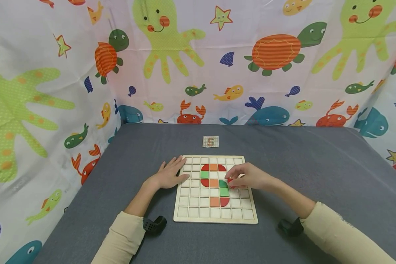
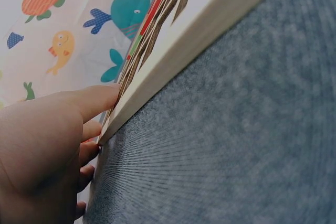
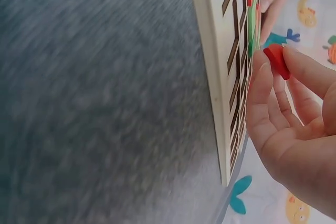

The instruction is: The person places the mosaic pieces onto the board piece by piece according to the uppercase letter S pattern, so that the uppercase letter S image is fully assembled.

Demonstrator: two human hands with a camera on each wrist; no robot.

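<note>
A wooden grid board [image 1: 215,221] lies on the grey cloth, with red rounded-corner tiles [image 1: 224,202], orange square tiles [image 1: 214,202] and green tiles [image 1: 224,192] set in some of its cells. Between thumb and fingertip, my right hand [image 1: 249,176] pinches a small red tile [image 3: 278,61] over the right part of the board, beside a green tile with one rounded corner. My left hand [image 1: 168,176] lies with fingers extended at the board's upper left edge; in the left wrist view its thumb [image 2: 100,100] touches the rim.
Behind the board lies a small card [image 1: 210,142] with a gridded, S-like pattern. A curtain [image 1: 198,73] printed with sea animals stands along the back and sides of the grey-covered table [image 1: 125,146]. Dark wrist straps [image 1: 155,224] show by both sleeves.
</note>
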